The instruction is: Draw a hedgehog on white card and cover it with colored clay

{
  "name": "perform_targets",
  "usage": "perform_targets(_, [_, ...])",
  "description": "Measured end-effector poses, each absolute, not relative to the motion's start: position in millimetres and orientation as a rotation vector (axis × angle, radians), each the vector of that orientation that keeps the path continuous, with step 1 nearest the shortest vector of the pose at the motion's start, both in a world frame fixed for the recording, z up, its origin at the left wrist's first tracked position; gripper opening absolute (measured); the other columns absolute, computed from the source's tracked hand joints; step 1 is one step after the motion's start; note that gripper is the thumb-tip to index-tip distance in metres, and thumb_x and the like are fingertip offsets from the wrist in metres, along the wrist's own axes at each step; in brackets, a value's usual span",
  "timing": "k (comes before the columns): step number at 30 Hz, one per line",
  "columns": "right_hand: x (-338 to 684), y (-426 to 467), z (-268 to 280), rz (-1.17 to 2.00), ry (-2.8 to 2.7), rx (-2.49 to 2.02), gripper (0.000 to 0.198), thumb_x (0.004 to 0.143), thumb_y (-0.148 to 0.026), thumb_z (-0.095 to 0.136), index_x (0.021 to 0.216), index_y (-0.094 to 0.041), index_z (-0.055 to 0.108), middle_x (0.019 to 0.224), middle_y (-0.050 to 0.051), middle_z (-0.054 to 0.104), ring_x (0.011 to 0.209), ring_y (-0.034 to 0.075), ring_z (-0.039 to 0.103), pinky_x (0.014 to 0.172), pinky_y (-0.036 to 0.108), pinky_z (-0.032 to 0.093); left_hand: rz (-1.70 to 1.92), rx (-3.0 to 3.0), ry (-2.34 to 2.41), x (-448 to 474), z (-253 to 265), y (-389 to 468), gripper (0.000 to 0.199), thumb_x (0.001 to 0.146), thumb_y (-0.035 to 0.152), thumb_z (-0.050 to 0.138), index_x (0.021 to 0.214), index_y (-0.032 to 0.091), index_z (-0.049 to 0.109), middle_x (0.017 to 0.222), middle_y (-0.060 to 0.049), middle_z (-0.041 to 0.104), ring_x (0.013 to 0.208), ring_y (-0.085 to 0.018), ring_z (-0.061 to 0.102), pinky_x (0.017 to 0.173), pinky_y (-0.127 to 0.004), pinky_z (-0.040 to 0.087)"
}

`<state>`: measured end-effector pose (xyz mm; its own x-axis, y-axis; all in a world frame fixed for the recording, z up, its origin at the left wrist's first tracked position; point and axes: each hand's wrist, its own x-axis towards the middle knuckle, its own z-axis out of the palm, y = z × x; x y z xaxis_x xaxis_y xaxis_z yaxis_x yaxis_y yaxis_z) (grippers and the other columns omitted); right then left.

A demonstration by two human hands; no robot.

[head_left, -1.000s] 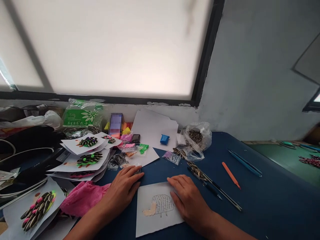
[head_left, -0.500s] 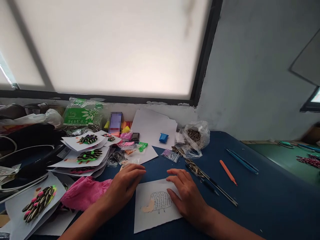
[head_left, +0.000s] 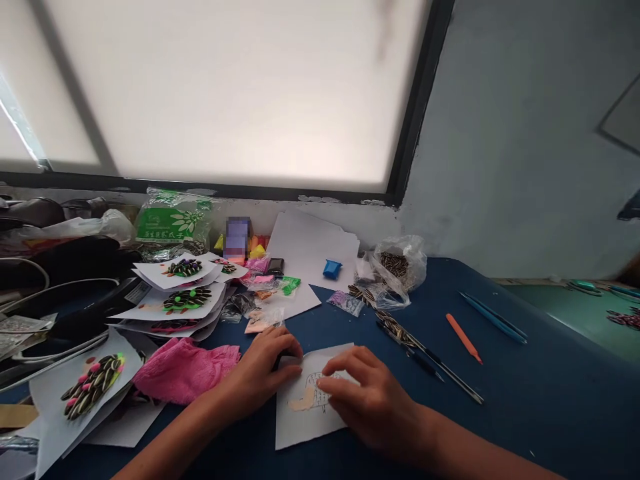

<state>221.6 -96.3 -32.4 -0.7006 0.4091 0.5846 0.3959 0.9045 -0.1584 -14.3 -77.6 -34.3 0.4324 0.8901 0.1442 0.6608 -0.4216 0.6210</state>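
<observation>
A white paper (head_left: pixel 295 430) lies on the dark blue table in front of me. It bears a line drawing of a rounded body filled with small marks (head_left: pixel 316 393), with a flat peach-coloured clay piece (head_left: pixel 303 402) at its left end. My left hand (head_left: pixel 273 363) rests at the paper's upper left edge, fingers curved, thumb apart, holding nothing visible. Over the drawing's right part hovers my right hand (head_left: pixel 367 397), its thumb and forefinger bent with a small gap between them. I see nothing in it. Its palm hides part of the drawing and the paper's right side.
A pink cloth (head_left: pixel 185 370) lies left, beside stacked papers with seed-and-clay figures (head_left: pixel 187 299). Behind are clay packets (head_left: pixel 257 320), a blue packet (head_left: pixel 331 269) and a bag of seeds (head_left: pixel 395 263). Rightward lie tweezers (head_left: pixel 457 380), an orange pen (head_left: pixel 464 339) and blue tweezers (head_left: pixel 493 317).
My right hand has moved left over the drawing, covering more of it, and its fingers have drawn closer together. My left hand now reaches the paper's upper left edge. The view has shifted slightly.
</observation>
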Motion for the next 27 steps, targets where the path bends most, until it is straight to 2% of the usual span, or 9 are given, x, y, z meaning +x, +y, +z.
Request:
perform_targets(3, [215, -98, -28, 0.044, -2.518, -0.41, 0.017, 0.09, -0.011, 0.049, 0.103, -0.019, 0.058, 0.107, 0.009, 0.067, 0.097, 0.019, 0.059, 0.086, 0.034, 0.045, 0.655, 2.214, 1.293, -14, -36, -78, 0.01, 0.084, 0.029, 0.055, 0.089, 0.022, 0.061, 0.094, -0.004, 0.061, 0.091, -0.023, 0.055, 0.083, -0.036, 0.044])
perform_targets(6, [211, -96, -24, 0.181, -2.542, -0.327, 0.015, 0.089, -0.008, 0.046, 0.097, -0.019, 0.053, 0.103, 0.006, 0.07, 0.098, 0.017, 0.059, 0.09, 0.033, 0.042, 0.679, 2.201, 1.288, -16, -38, -78, 0.014, 0.083, 0.028, 0.055, 0.094, 0.022, 0.06, 0.097, -0.004, 0.062, 0.094, -0.024, 0.056, 0.085, -0.036, 0.045])
perform_targets(10, [212, -94, -22, 0.275, -2.557, -0.402, 0.025, 0.086, -0.005, 0.043, 0.105, -0.018, 0.053, 0.096, 0.006, 0.069, 0.106, 0.02, 0.056, 0.096, 0.038, 0.038, 0.645, 2.108, 1.231, -23, -31, -81, 0.033, 0.084, 0.032, 0.059, 0.115, 0.023, 0.06, 0.117, -0.006, 0.061, 0.114, -0.027, 0.053, 0.099, -0.04, 0.042])
perform_targets(12, [214, -95, -23, 0.282, -2.563, -0.438, 0.03, 0.085, -0.003, 0.042, 0.108, -0.018, 0.054, 0.095, 0.006, 0.068, 0.111, 0.02, 0.054, 0.1, 0.04, 0.034, 0.509, 2.063, 1.183, -28, -24, -83, 0.052, 0.079, 0.038, 0.068, 0.128, 0.029, 0.055, 0.14, -0.004, 0.049, 0.133, -0.03, 0.039, 0.111, -0.044, 0.031])
perform_targets(13, [215, -95, -23, 0.288, -2.565, -0.448, 0.031, 0.084, -0.003, 0.042, 0.108, -0.018, 0.054, 0.095, 0.006, 0.068, 0.112, 0.02, 0.054, 0.102, 0.04, 0.032, 0.417, 2.051, 1.161, -29, -20, -84, 0.069, 0.073, 0.041, 0.075, 0.136, 0.033, 0.049, 0.152, -0.002, 0.037, 0.141, -0.031, 0.027, 0.115, -0.047, 0.024])
perform_targets(15, [215, -96, -23, 0.297, -2.577, -0.456, 0.03, 0.084, -0.004, 0.042, 0.107, -0.018, 0.055, 0.096, 0.006, 0.068, 0.113, 0.02, 0.053, 0.104, 0.041, 0.031, 0.295, 2.067, 1.148, -30, -16, -86, 0.087, 0.068, 0.041, 0.08, 0.144, 0.038, 0.038, 0.16, 0.002, 0.021, 0.147, -0.032, 0.008, 0.117, -0.052, 0.012])
perform_targets(17, [215, -96, -23, 0.302, -2.585, -0.448, 0.029, 0.084, -0.005, 0.042, 0.106, -0.018, 0.055, 0.096, 0.007, 0.068, 0.114, 0.02, 0.053, 0.104, 0.04, 0.03, 0.226, 2.123, 1.122, -28, -16, -87, 0.089, 0.068, 0.042, 0.081, 0.144, 0.042, 0.036, 0.16, 0.004, 0.02, 0.148, -0.032, 0.001, 0.116, -0.058, 0.001])
perform_targets(19, [214, -96, -23, 0.302, -2.608, -0.439, 0.029, 0.084, -0.005, 0.042, 0.107, -0.018, 0.054, 0.095, 0.007, 0.068, 0.116, 0.02, 0.053, 0.104, 0.04, 0.03, 0.198, 2.164, 1.082, -25, -16, -86, 0.085, 0.07, 0.046, 0.08, 0.143, 0.046, 0.037, 0.159, 0.005, 0.023, 0.147, -0.033, 0.0, 0.115, -0.06, -0.004])
perform_targets(27, [211, -92, -23, 0.347, -2.75, -0.429, 0.031, 0.084, -0.007, 0.041, 0.111, -0.019, 0.051, 0.099, 0.006, 0.069, 0.123, 0.021, 0.048, 0.108, 0.041, 0.025, 0.179, 2.168, 1.044, -23, -15, -85, 0.082, 0.074, 0.044, 0.077, 0.144, 0.047, 0.034, 0.159, 0.004, 0.022, 0.147, -0.034, 0.001, 0.114, -0.061, -0.004])
